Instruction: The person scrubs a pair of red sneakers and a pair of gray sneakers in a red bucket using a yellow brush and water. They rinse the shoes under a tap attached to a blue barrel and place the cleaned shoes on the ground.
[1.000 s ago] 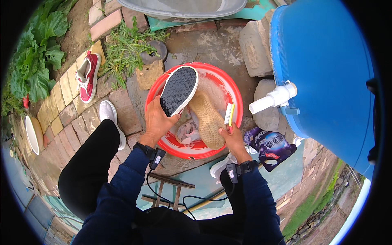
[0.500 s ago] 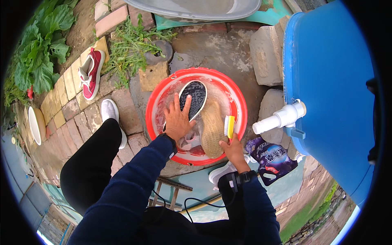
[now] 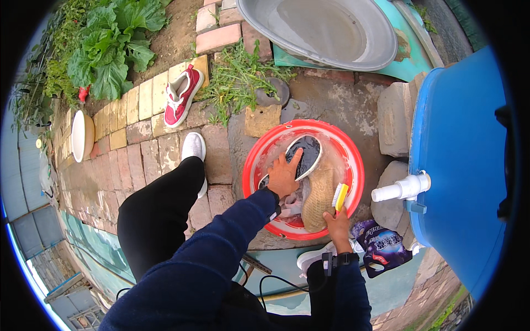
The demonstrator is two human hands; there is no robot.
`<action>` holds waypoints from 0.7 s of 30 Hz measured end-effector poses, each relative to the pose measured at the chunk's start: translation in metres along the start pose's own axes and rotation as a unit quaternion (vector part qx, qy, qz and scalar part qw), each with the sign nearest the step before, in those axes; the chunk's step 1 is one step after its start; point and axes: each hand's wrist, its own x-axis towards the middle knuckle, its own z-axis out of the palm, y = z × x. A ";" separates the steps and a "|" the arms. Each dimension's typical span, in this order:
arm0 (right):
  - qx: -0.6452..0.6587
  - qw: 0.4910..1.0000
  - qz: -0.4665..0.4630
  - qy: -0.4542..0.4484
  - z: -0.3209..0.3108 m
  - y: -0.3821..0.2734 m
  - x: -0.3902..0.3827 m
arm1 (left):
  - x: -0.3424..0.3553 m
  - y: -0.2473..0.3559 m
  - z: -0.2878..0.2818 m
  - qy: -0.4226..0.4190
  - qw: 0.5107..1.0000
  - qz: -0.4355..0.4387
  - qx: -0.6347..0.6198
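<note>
A red-rimmed basin (image 3: 358,161) of cloudy water stands on the ground before me, with two shoes lying in it soles up. My left hand (image 3: 282,177) rests with fingers spread on the black-soled shoe (image 3: 310,150), whose edge is white. Beside that one, to the right, lies the tan-soled shoe (image 3: 318,203). My right hand (image 3: 338,225) grips a yellow scrubbing brush (image 3: 342,194), its white bristles facing left at the tan sole's edge. Something pale pink (image 3: 291,205) shows in the water below my left hand.
A blue tank (image 3: 464,143) with a white spout (image 3: 395,190) rises at the right, near a purple detergent pouch (image 3: 382,247). Beyond the basin sits a grey tub (image 3: 326,30). A red shoe (image 3: 183,96) and an off-white bowl (image 3: 83,137) stand on paving at left, near leafy plants.
The view has swung so that everything sits farther right and lower. Both hands keep nearly the same places at the basin, the left still on the black sole, the right still holding the brush.
</note>
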 end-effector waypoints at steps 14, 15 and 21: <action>0.071 0.997 0.006 -0.007 0.011 0.015 0.004 | -0.029 -0.016 0.001 0.101 0.989 0.106 0.017; 0.067 0.998 -0.008 -0.008 0.012 0.015 0.005 | -0.027 -0.018 0.008 0.100 0.989 0.105 0.032; 0.044 0.999 -0.010 -0.028 0.007 0.011 0.009 | -0.012 -0.018 0.026 0.056 0.988 0.073 0.122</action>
